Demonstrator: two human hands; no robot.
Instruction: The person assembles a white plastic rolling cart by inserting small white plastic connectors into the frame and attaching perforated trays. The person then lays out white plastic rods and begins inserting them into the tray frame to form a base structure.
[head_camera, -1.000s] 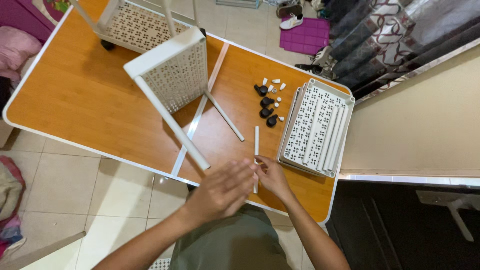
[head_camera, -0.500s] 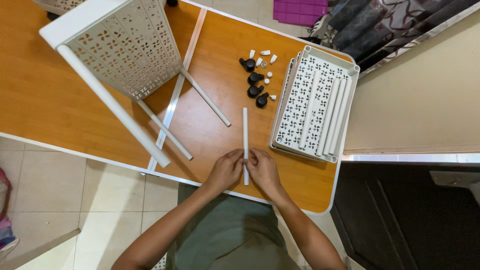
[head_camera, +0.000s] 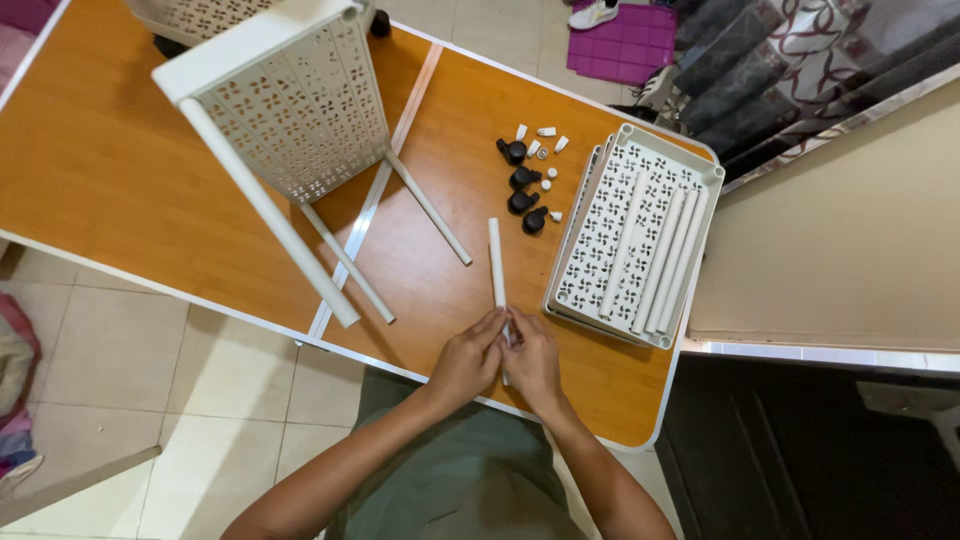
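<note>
I am holding a white tube (head_camera: 496, 265) by its near end, low in the middle of the frame, and it is pointing away from me up the orange worktop (head_camera: 100, 170). My left hand (head_camera: 468, 358) is curling around that end from the left, and my right hand (head_camera: 531, 358) is closing on it from the right — both hands are gripping the tube, fingertips meeting over it near the worktop's near edge.

Just right of the tube, a stack of white perforated trays (head_camera: 640, 235) is lying flat, with several more white tubes (head_camera: 672, 262) resting in the top tray. Above the tube's far end, a cluster of black caster wheels (head_camera: 520, 190) is sitting among small white plastic caps (head_camera: 545, 135), upper middle of the frame.

To the left, a partly assembled white rack (head_camera: 290, 110) is standing tilted in the upper left, its perforated panel facing me and its tube legs (head_camera: 428, 207) reaching down toward the centre of the worktop. A pale strip (head_camera: 385, 180) is running along the worktop's seam under it.

Beyond the worktop, a purple mat (head_camera: 625, 45) is lying on the tiled floor (head_camera: 120, 370) at the top — with patterned fabric (head_camera: 790, 50) in the upper right corner.
</note>
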